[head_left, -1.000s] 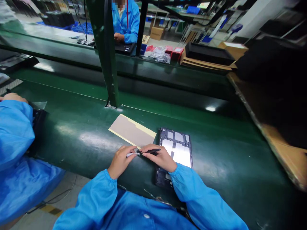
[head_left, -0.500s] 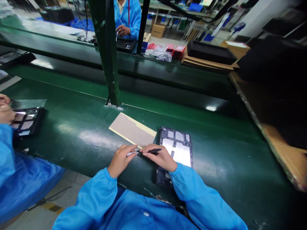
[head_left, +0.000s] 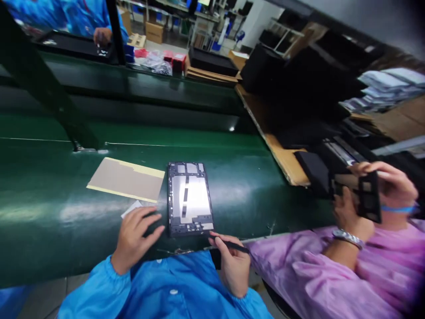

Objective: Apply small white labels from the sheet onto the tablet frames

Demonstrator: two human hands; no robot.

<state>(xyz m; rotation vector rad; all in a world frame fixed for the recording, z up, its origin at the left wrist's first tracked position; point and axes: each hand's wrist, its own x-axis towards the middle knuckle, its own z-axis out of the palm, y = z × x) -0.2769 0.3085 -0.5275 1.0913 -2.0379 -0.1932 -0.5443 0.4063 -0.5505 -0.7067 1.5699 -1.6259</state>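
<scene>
My left hand [head_left: 137, 235] hovers by the green bench with its fingers apart and nothing between them. Just beyond its fingertips lies a small white piece [head_left: 132, 208], partly hidden by the hand. My right hand [head_left: 232, 263] is closed on slim black tweezers [head_left: 234, 246], at the bench's front edge. Between and beyond my hands, a black tablet frame [head_left: 190, 225] with a silver plate lies flat, near the right fingertips. Left of it is a greyish-beige adhesive sheet [head_left: 128, 179] with yellow edges.
At the right, a co-worker in pink holds a dark device part [head_left: 370, 197]. A cardboard edge [head_left: 282, 159] with black boxes borders the green bench [head_left: 239, 177]. A green post [head_left: 56, 97] rises at left. Across the bench, another person's hand [head_left: 102, 36] works over a black tray.
The view has swung right, bringing the pink-clad co-worker into sight. My hands have parted: the left has opened and let go of the small white piece; the right keeps the tweezers, nearer the front edge.
</scene>
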